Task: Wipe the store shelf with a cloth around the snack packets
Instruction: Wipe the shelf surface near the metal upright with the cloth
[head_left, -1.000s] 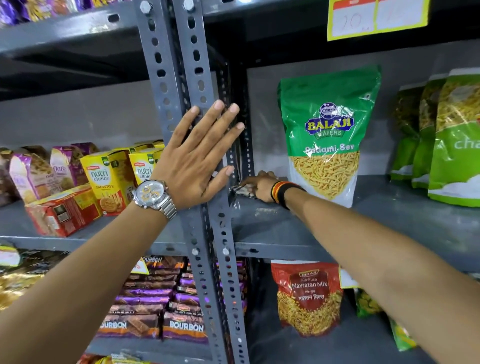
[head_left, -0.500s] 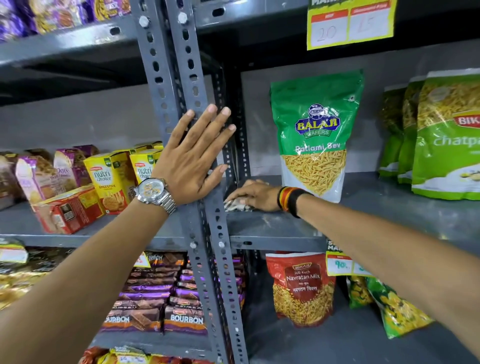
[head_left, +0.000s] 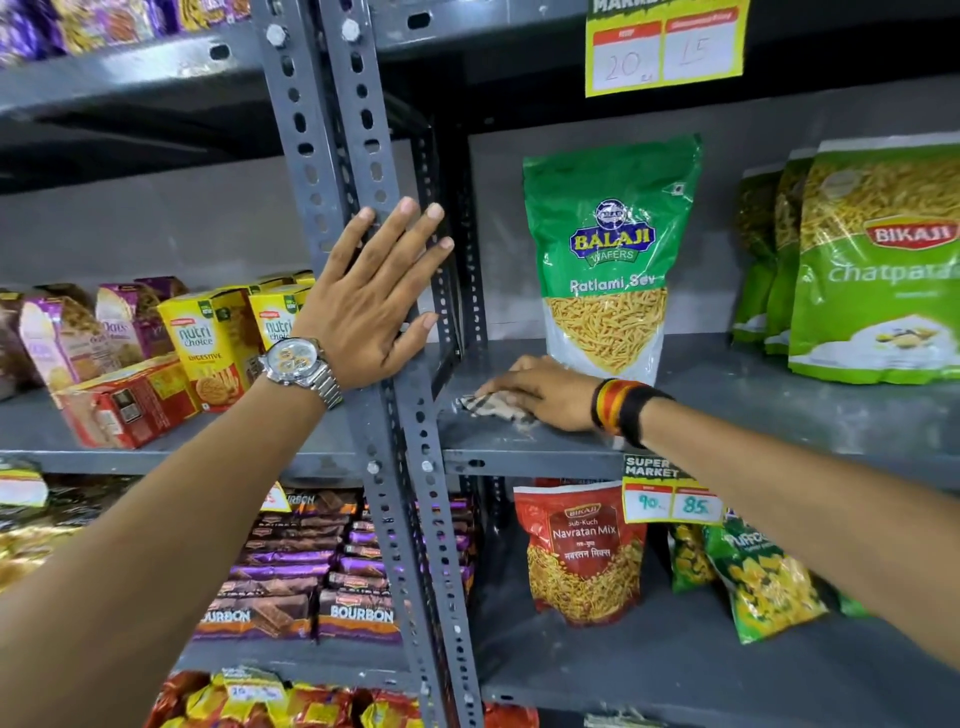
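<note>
My right hand (head_left: 540, 392) presses a checked cloth (head_left: 488, 404) flat on the grey shelf (head_left: 753, 410), at its left front corner. The cloth shows only at my fingertips. Just behind my hand a green Balaji Ratlami Sev packet (head_left: 608, 254) stands upright against the back wall. Further right stand green Bikaji packets (head_left: 878, 260). My left hand (head_left: 374, 301), with a watch on the wrist, lies flat with fingers spread against the perforated grey upright post (head_left: 332, 156).
Left of the post sit yellow Nutri Choice boxes (head_left: 213, 338) and a red box (head_left: 124, 405). Below are Bourbon biscuit packs (head_left: 358, 613), a red Navratan Mix packet (head_left: 582, 551) and green packets (head_left: 753, 577). Yellow price tags (head_left: 670, 504) hang on the shelf edge.
My right hand has slid the cloth forward and rightward from the back left corner toward the shelf's front. The view has shifted right. My left hand stays on the post.
</note>
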